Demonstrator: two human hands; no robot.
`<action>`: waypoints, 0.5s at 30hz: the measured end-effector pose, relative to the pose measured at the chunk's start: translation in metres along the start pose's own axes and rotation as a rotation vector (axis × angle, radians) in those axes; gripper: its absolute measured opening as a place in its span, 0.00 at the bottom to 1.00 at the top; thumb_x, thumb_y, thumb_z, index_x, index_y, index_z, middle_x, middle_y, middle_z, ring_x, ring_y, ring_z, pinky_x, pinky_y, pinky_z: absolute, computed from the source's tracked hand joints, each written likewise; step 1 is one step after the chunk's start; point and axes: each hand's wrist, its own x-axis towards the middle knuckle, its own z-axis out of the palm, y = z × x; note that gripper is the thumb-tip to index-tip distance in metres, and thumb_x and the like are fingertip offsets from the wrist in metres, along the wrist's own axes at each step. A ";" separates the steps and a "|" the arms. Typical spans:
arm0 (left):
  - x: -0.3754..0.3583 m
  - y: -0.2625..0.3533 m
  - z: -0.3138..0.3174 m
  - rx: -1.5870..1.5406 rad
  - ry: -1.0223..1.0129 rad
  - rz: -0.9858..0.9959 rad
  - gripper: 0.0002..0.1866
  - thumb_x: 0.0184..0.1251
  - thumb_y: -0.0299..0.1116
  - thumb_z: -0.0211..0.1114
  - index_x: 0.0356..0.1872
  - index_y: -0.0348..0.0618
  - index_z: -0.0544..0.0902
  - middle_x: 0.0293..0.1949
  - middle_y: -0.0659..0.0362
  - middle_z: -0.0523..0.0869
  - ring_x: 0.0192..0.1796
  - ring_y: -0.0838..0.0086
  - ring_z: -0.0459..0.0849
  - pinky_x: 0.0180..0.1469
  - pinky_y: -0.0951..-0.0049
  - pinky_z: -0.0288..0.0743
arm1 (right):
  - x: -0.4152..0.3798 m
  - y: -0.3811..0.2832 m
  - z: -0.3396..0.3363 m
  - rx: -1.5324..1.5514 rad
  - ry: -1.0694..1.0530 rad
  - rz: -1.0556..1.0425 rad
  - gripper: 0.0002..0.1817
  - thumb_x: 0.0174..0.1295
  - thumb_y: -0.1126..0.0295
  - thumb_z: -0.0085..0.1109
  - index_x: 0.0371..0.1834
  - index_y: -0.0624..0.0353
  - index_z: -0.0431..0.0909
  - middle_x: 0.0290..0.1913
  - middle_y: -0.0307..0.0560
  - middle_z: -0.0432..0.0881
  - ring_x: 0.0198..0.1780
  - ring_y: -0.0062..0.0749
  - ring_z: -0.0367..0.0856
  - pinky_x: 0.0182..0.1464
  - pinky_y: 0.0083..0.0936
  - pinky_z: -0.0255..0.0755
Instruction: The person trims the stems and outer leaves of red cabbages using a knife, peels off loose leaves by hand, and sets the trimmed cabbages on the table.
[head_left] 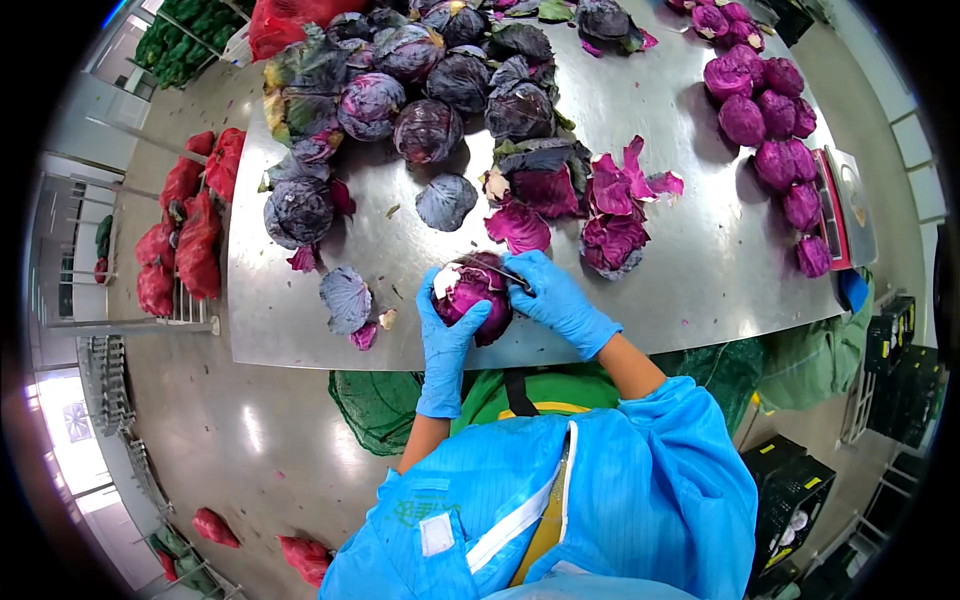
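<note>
A red cabbage (468,290) with a pale cut patch rests in my left hand (446,335), whose blue-gloved fingers wrap its left side and front. My right hand (556,298), gloved too, is closed around a knife (512,276) with a dark handle. Its blade lies against the top right of the cabbage, partly hidden by the fingers. Just beyond lie peeled purple leaves (520,228) and a small dark cabbage leaf (446,202). Another loose leaf (346,300) is on the metal table left of my left hand.
Untrimmed dark cabbages (428,130) crowd the table's far left. Bright trimmed cabbages (742,120) line its right side, near a red-and-white box-like object (838,210). The metal table (700,290) ends close to my body. Red sacks (198,245) stand left; black crates (790,500) stand right.
</note>
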 end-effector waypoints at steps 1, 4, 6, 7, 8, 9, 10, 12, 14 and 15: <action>0.002 -0.001 -0.002 -0.009 -0.013 0.009 0.52 0.40 0.40 0.83 0.67 0.38 0.61 0.62 0.50 0.69 0.62 0.64 0.71 0.63 0.65 0.69 | -0.002 0.007 -0.002 -0.166 0.003 0.026 0.21 0.53 0.64 0.62 0.51 0.55 0.75 0.47 0.53 0.75 0.48 0.48 0.77 0.50 0.40 0.73; -0.002 0.001 -0.004 -0.030 -0.052 0.081 0.51 0.36 0.38 0.83 0.64 0.37 0.63 0.61 0.50 0.70 0.61 0.64 0.72 0.65 0.65 0.67 | 0.010 0.034 -0.017 -0.426 0.202 -0.031 0.16 0.51 0.72 0.60 0.45 0.52 0.76 0.39 0.52 0.76 0.35 0.48 0.79 0.35 0.40 0.75; -0.008 -0.008 -0.011 0.089 -0.082 0.219 0.52 0.35 0.38 0.83 0.64 0.37 0.63 0.62 0.51 0.70 0.61 0.64 0.72 0.66 0.64 0.65 | 0.031 0.048 -0.043 -0.416 0.477 -0.071 0.14 0.53 0.72 0.59 0.45 0.51 0.76 0.38 0.48 0.75 0.33 0.45 0.79 0.29 0.37 0.75; -0.012 -0.011 -0.010 0.108 -0.092 0.269 0.54 0.34 0.39 0.83 0.67 0.37 0.61 0.63 0.49 0.68 0.63 0.61 0.70 0.68 0.62 0.63 | 0.041 0.038 -0.063 -0.465 0.475 0.024 0.16 0.56 0.72 0.58 0.49 0.52 0.75 0.39 0.46 0.75 0.33 0.45 0.79 0.29 0.36 0.76; -0.014 -0.005 -0.006 0.264 -0.076 0.350 0.55 0.34 0.40 0.83 0.68 0.37 0.60 0.64 0.49 0.67 0.63 0.60 0.70 0.68 0.62 0.63 | 0.048 0.018 -0.076 -0.484 0.542 0.086 0.19 0.60 0.70 0.57 0.55 0.53 0.74 0.42 0.46 0.75 0.34 0.45 0.80 0.30 0.36 0.76; -0.017 0.005 -0.001 0.419 -0.061 0.429 0.56 0.35 0.40 0.83 0.68 0.37 0.59 0.64 0.48 0.67 0.64 0.59 0.69 0.68 0.61 0.63 | 0.050 0.004 -0.081 -0.458 0.566 0.054 0.20 0.61 0.69 0.58 0.58 0.53 0.72 0.41 0.47 0.76 0.34 0.45 0.80 0.31 0.35 0.76; -0.018 0.010 0.002 0.574 -0.045 0.509 0.57 0.35 0.40 0.83 0.69 0.37 0.58 0.65 0.47 0.66 0.64 0.58 0.69 0.68 0.61 0.63 | 0.048 -0.005 -0.081 -0.433 0.590 0.022 0.22 0.61 0.68 0.58 0.60 0.53 0.71 0.41 0.48 0.76 0.34 0.45 0.80 0.31 0.35 0.77; -0.012 0.010 0.004 0.644 -0.076 0.578 0.59 0.35 0.42 0.83 0.71 0.38 0.57 0.66 0.46 0.65 0.66 0.56 0.66 0.68 0.61 0.62 | 0.030 -0.008 -0.059 -0.338 0.467 -0.101 0.20 0.61 0.68 0.61 0.57 0.56 0.73 0.41 0.50 0.79 0.35 0.45 0.81 0.34 0.34 0.78; -0.008 0.014 0.004 0.632 -0.098 0.559 0.59 0.35 0.44 0.83 0.70 0.39 0.57 0.66 0.46 0.64 0.67 0.56 0.65 0.69 0.60 0.61 | 0.003 -0.016 -0.034 -0.129 0.366 -0.065 0.12 0.61 0.68 0.62 0.47 0.58 0.78 0.38 0.50 0.82 0.38 0.44 0.83 0.38 0.32 0.78; -0.005 0.009 0.003 0.537 -0.114 0.504 0.59 0.35 0.45 0.83 0.71 0.39 0.57 0.66 0.46 0.64 0.67 0.56 0.65 0.69 0.60 0.61 | -0.010 -0.009 -0.016 -0.025 0.350 -0.053 0.10 0.64 0.64 0.59 0.43 0.57 0.78 0.35 0.50 0.82 0.36 0.46 0.83 0.35 0.34 0.77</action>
